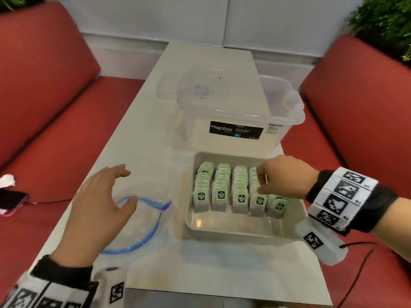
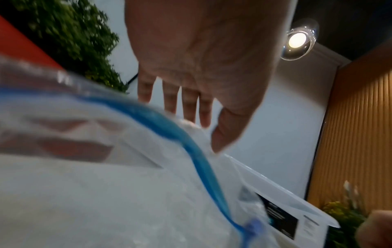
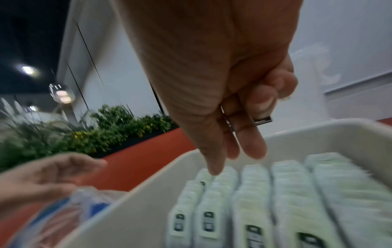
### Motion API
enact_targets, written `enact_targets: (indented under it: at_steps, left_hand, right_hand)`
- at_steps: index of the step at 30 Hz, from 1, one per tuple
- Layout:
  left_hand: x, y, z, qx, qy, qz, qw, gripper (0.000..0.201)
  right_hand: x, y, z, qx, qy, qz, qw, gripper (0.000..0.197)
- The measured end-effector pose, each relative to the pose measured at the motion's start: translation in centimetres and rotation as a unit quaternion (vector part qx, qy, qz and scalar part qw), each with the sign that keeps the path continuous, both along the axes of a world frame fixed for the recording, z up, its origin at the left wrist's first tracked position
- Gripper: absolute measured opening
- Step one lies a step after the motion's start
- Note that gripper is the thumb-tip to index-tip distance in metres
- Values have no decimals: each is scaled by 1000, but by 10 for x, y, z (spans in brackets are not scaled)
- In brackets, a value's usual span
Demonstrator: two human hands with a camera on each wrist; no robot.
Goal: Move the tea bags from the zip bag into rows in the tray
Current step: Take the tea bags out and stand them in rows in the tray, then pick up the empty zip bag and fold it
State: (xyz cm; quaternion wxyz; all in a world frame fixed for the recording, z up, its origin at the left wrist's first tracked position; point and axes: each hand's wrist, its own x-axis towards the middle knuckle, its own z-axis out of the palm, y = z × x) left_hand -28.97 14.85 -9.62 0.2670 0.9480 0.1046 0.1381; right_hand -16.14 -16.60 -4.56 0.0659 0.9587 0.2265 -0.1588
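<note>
The clear zip bag (image 1: 142, 221) with a blue zip lies open at the table's front left, and I see no tea bags inside it. My left hand (image 1: 129, 185) hovers over its mouth with fingers spread and holds nothing; the left wrist view shows this hand (image 2: 201, 127) just above the bag's blue rim (image 2: 191, 142). The pale tray (image 1: 233, 227) to the right holds tea bags (image 1: 222, 192) with green tags, standing in several rows. The rightmost row is short. My right hand (image 1: 261, 185) hangs over the fourth row, fingers (image 3: 254, 151) pointing down, nothing between them.
A clear Megabox storage box (image 1: 235, 112) stands directly behind the tray, its lid (image 1: 200, 85) further back. Red benches flank the narrow white table. A phone (image 1: 11, 202) with a cable lies on the left bench. Another cable trails off my right wrist.
</note>
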Motion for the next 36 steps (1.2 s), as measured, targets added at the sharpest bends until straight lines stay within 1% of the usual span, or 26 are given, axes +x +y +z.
enact_targets:
  at_steps: [2,3,6,8,10,12,13,14,15,16,17,18,19,20,21,23,24,26,27,28,29,30,31,32,34,36]
  left_hand:
    - [-1,14,0,12,96,-41,994,68]
    - [-1,19,0,19,125,-70,989,74]
    - [-6,24,3,30,148,-132,980,81]
    - [-10,20,3,71,160,-161,971,84]
    - [-10,21,-8,120,163,-175,964,73]
    - [-4,29,-13,111,165,-139,970,55]
    - [0,36,-13,88,160,-112,977,49]
    - [4,45,-10,40,152,-86,984,44]
    - [9,55,-7,-48,137,-56,988,38]
    - [11,63,-3,-169,119,-27,978,31]
    - [12,69,1,-294,105,-6,950,25]
    - [10,72,6,-401,98,5,911,24]
    - [8,72,9,-470,95,8,877,28]
    - [5,68,13,-516,93,5,852,32]
    - [1,63,15,-546,89,0,833,33]
    - [-6,52,19,-585,80,-19,807,34]
    - [-10,47,20,-604,86,-46,791,42]
    - [-17,36,22,-644,110,-133,746,69]
    - [-20,30,26,-658,116,-161,727,81]
    - [-23,24,30,-670,123,-173,711,89]
    - [-23,20,33,-676,128,-173,705,91]
    - [-23,15,34,-674,125,-168,709,84]
    - [-22,13,33,-665,117,-159,720,71]
    - [-20,11,34,-658,107,-152,730,58]
    - [-19,14,36,-655,91,-155,734,42]
    - [-19,18,40,-663,92,-179,721,38]
  right_hand:
    - [-12,18,4,45,-5,8,999,16]
    - [-18,28,5,62,-7,16,998,15]
    - [-39,60,2,126,-1,27,992,14]
    - [-52,78,-3,165,-5,34,986,13]
    - [-67,93,-7,197,-7,39,980,15]
    - [-81,104,-7,234,13,49,971,15]
    - [-87,108,-7,251,20,54,966,15]
    - [-92,111,-7,267,21,57,962,14]
    - [-97,114,-7,282,17,60,957,13]
    - [-101,117,-9,296,11,62,953,14]
    - [-107,119,-11,309,8,67,949,20]
    - [-112,122,-13,323,10,73,944,28]
    - [-116,126,-16,335,13,83,938,37]
    - [-121,131,-20,347,19,99,932,44]
    - [-125,136,-21,357,24,118,926,50]
    - [-130,149,-27,367,23,148,918,55]
    - [-132,154,-29,362,13,155,919,57]
    - [-136,162,-32,325,-24,145,934,62]
    - [-139,165,-32,291,-39,131,947,60]
    - [-141,167,-31,256,-47,121,958,58]
    - [-142,168,-31,234,-51,118,964,57]
    - [-142,167,-30,231,-56,122,964,57]
    - [-142,165,-28,245,-68,129,958,56]
    - [-140,161,-27,281,-82,131,947,55]
    - [-137,149,-22,404,-109,78,905,50]
    - [-131,133,-15,513,-119,-29,850,49]
